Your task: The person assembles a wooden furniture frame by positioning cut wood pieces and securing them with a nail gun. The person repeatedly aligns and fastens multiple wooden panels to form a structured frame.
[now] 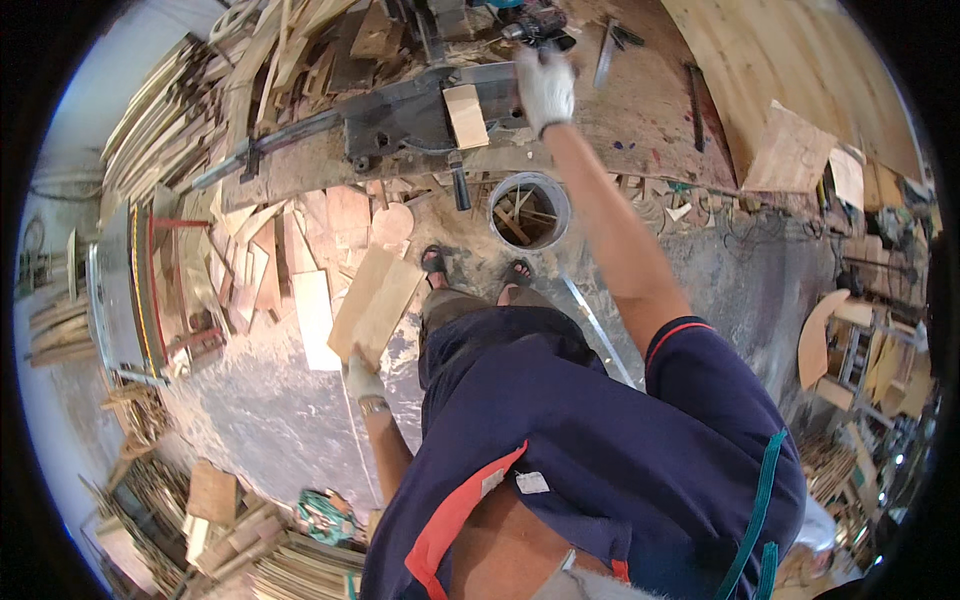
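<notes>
In my gloved left hand (362, 381) is a flat rectangular wooden board (377, 303), gripped at its near end and held out low at my left side. My right hand (546, 90), also gloved, is stretched far forward over the workbench (640, 130). Motion smears its fingers, so what they do is unclear. It is nearest to the right end of a dark mitre saw base (400, 118) and a cordless drill (537, 25). A small pale wood block (466, 116) lies across the saw base, above the handle (459, 185).
Below the bench edge stands a bucket (560, 222) of wood offcuts. Scrap boards (265, 255) cover the floor at left. Lumber is stacked (165, 105) far left. A large plywood sheet (800, 75) lies at the right, and a metal square (605, 55) beyond my right hand.
</notes>
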`<state>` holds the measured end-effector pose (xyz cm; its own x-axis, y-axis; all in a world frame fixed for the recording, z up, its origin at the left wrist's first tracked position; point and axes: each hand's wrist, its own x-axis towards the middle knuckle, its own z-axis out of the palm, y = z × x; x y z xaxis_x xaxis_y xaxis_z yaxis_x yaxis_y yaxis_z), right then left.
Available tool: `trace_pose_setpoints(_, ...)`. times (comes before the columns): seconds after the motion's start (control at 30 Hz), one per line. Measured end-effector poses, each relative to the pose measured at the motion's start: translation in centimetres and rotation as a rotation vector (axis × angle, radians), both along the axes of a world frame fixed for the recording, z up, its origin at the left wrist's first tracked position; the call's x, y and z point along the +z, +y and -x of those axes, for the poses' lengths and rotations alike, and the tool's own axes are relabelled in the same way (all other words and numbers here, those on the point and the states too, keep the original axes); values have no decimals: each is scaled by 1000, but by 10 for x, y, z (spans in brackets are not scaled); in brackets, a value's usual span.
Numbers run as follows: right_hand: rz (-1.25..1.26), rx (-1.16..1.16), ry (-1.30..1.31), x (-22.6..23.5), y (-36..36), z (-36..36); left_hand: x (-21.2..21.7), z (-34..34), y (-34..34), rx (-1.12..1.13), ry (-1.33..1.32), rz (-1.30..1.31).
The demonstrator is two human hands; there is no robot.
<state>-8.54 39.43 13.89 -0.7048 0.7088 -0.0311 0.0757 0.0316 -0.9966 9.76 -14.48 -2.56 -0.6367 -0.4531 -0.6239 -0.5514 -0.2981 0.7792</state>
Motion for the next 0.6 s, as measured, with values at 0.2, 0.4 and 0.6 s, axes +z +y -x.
trace_pose_setpoints(0.2, 264, 281, -486, -149, -43, -10, -23, -158, -30, 258, -119, -23)
trace_pose_setpoints(0.4, 537, 833, -284, -161, -40, -90, -34, -248, -17, 388, -19, -63)
trace_pose_setpoints(0.6, 659, 964, -711, -212, 5, -251, -32, -280, 1, 397, -10, -90)
